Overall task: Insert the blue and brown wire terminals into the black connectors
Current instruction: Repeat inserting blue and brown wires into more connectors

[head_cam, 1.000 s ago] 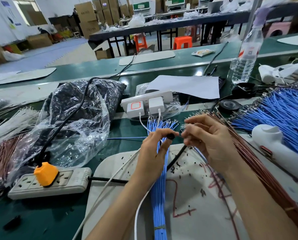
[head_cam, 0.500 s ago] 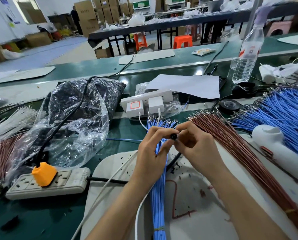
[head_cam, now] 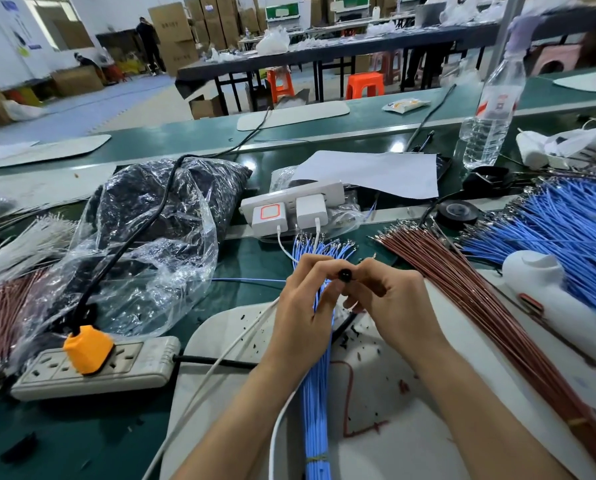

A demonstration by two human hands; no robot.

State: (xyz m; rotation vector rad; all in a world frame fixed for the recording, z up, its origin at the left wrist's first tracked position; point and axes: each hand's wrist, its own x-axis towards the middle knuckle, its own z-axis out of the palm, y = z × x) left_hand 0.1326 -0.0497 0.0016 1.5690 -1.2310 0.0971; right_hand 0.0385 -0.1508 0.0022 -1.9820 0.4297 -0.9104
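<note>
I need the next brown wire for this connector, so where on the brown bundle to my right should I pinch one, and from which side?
Probably pinch the insulation just behind the metal terminals at the far end of the brown bundle, coming from above its left edge. There the ends fan apart, while the yellow band packs the near end tight.

I saw the bench (head_cam: 248, 268) bearing a mat (head_cam: 411, 438), power strip (head_cam: 130, 372), bag (head_cam: 144, 237), bottle (head_cam: 490, 123), blue wires (head_cam: 559, 230) and brown wires (head_cam: 463, 289).
</note>
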